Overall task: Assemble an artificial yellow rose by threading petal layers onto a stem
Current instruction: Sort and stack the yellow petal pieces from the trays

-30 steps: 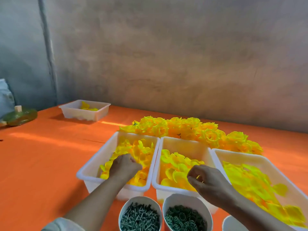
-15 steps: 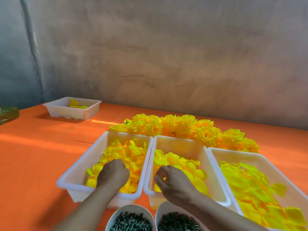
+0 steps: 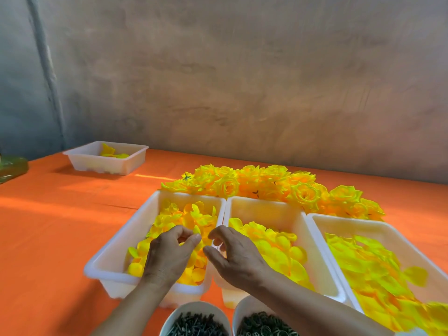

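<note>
The left hand (image 3: 169, 253) is curling its fingers toward its thumb just above the small petal layers (image 3: 194, 217). Yellow is showing in the gap, but I cannot tell whether it is pinching one layer or only closing over the heap. The right hand (image 3: 232, 255) is bending forefinger and thumb toward each other with a gap between them; whether a stem is hidden there I cannot tell. Both hands are meeting at lower centre of the frame, over the shared edge of the left tray (image 3: 126, 238) and middle tray (image 3: 264, 209).

The layers are looking thin, light and floppy, probably fabric, likely clinging in clumps. A fingertip pinch at one petal's edge should be separating a single layer and leaving its centre free for threading. The stems (image 3: 196, 323), dark pins in a cup at the bottom edge, are seeming stiff and best taken low on the shaft.

Medium petals (image 3: 278, 241) are filling the middle tray, large ones (image 3: 363, 267) the right tray (image 3: 351, 224). Finished roses (image 3: 278, 185) are lying behind, dark rings (image 3: 264, 326) in a second cup.

Half a second ago the left hand was lying flat in its heap and the right was reaching into the middle tray; now both are coming together over the divide.
</note>
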A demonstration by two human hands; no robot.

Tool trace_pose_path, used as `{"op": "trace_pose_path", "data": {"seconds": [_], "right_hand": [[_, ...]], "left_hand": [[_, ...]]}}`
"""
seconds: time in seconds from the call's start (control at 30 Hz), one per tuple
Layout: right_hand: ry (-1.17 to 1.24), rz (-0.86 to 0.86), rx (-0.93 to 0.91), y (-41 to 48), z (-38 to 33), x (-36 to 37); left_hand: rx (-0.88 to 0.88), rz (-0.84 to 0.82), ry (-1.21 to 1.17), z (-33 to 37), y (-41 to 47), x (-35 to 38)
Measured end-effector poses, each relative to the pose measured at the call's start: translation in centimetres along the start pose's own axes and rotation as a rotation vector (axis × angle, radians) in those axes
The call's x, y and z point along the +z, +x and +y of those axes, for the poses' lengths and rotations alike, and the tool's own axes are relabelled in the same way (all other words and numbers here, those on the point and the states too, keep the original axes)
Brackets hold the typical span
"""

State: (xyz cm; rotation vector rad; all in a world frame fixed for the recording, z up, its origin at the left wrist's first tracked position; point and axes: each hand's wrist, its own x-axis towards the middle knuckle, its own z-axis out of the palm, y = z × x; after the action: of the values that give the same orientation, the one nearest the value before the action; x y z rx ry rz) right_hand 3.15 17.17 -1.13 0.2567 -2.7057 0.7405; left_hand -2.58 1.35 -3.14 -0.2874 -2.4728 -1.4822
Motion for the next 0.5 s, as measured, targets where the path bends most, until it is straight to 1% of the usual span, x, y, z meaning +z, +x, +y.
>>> {"op": "trace_pose_path", "data": {"seconds": [0.17,0.3,0.4,0.5], "right_hand": [[0.097,0.028,-0.002,0.8,-0.7,0.9],[0.176,0.034,0.049,0.9,-0.4,1.2],[0.243,0.030,0.106,1.0,0.0,1.3],[0.322,0.037,0.179,1.1,0.3,1.3]], "left_hand": [[0.011,-0.027,-0.028,-0.4,0.1,-0.1],[0.006,-0.074,-0.043,-0.5,0.3,-0.1],[-0.012,-0.130,-0.160,-0.2,0.5,-0.3],[-0.022,-0.139,-0.253,0.0,0.5,-0.6]]}}
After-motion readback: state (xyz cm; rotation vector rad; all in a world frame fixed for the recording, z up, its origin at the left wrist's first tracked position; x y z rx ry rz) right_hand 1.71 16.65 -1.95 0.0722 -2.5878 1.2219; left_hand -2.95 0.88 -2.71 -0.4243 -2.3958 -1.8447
